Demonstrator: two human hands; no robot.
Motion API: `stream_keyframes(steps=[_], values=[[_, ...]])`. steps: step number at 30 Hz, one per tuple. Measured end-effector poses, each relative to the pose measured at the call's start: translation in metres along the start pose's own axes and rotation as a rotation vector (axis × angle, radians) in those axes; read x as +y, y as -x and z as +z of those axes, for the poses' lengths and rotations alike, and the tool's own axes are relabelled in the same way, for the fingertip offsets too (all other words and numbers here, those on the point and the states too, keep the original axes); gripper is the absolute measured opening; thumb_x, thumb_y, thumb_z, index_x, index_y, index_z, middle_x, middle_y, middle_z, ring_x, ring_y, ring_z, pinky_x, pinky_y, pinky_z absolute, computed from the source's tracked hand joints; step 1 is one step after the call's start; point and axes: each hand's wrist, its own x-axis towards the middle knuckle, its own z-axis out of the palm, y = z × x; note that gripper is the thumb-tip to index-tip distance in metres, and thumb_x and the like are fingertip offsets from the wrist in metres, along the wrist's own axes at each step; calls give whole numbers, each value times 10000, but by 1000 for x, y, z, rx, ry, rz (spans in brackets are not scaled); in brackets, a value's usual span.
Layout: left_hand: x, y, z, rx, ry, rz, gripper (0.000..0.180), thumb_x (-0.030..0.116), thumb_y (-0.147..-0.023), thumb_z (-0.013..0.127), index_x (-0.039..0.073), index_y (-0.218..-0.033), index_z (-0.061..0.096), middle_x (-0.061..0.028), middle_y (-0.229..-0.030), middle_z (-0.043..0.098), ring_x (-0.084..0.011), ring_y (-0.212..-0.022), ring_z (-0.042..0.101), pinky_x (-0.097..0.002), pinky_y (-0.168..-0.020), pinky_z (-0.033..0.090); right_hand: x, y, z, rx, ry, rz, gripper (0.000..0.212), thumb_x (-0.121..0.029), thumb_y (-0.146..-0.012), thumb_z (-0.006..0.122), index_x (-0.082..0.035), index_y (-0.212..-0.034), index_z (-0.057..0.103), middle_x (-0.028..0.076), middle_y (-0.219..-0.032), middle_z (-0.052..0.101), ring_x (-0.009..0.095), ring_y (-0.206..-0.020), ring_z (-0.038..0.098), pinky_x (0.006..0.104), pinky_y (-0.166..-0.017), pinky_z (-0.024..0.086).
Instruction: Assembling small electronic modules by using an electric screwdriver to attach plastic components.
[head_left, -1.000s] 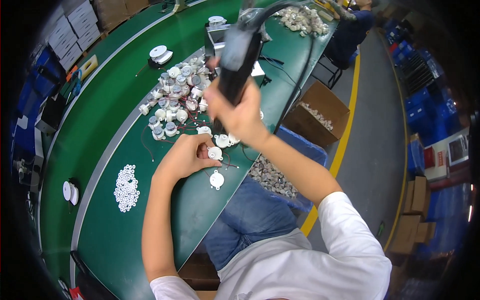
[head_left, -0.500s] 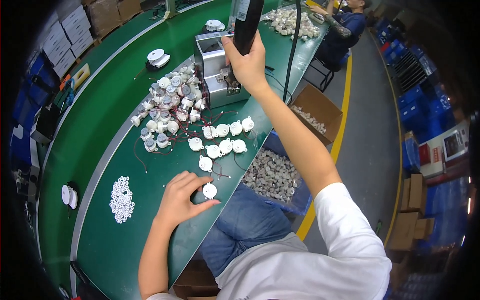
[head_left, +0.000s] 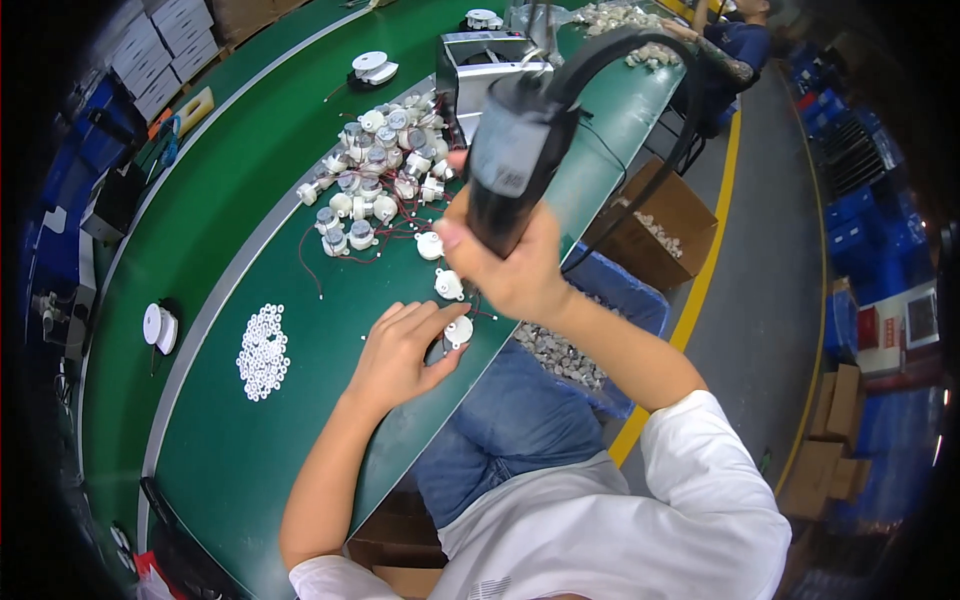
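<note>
My right hand [head_left: 520, 265] is wrapped round a black corded power tool [head_left: 500, 165] that looks like an electric screwdriver. Its lower end is hidden behind the hand. Low over the green bench, my left hand [head_left: 398, 355] grips a small round white-capped motor [head_left: 459, 331] between thumb and fingers. Another white-capped motor [head_left: 450, 285] lies just beyond it, with red and black wires trailing. Further back along the bench is a heap of white and silver motors [head_left: 385, 150]. To the left of my left hand lies a pile of small white rings [head_left: 263, 355].
A silver metal machine [head_left: 458, 75] stands behind the tool. On the far side, a green belt [head_left: 230, 190] carries white round units [head_left: 160, 327]. Right of the bench are a blue-lined bin [head_left: 640, 300] of small parts and a cardboard box [head_left: 690, 240]. A person [head_left: 735, 50] sits beyond.
My right hand has brought the tool from the metal machine back toward my left hand. The left thumb and fingers have closed in on the motor. The whole view has shifted.
</note>
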Motion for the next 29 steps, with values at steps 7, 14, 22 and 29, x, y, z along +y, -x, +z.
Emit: stream_keyframes(steps=[7,14,22,29], values=[[-5,5,4,48,27,-5,342,278,-814,848,50,-1034,718,-62,-871,627,-255,-777,622,-381,-709,435,0,19,16,-73,-51,43,498,-22,-940,741,-7,-1356,467,1,-928,628,58,-822,584,254,-741,507],[-7,5,6,69,5,49,313,239,-789,834,49,-1014,726,-48,-938,653,-247,-815,648,-376,-716,434,1,19,18,-82,-128,78,513,15,-954,708,-5,-1381,426,-9,-890,603,47,-786,564,252,-706,493],[-8,6,7,103,22,56,317,242,-806,837,46,-1034,737,-56,-1014,688,-252,-859,669,-381,-727,445,2,22,21,-73,-198,135,445,21,-952,713,-7,-1304,442,-1,-888,603,56,-787,572,245,-718,486],[-10,8,6,74,21,41,332,253,-804,848,40,-1033,739,-63,-1042,700,-256,-888,682,-384,-740,455,8,27,23,-66,-113,75,560,-35,-989,686,87,-1455,401,12,-861,606,69,-724,589,252,-699,499]])
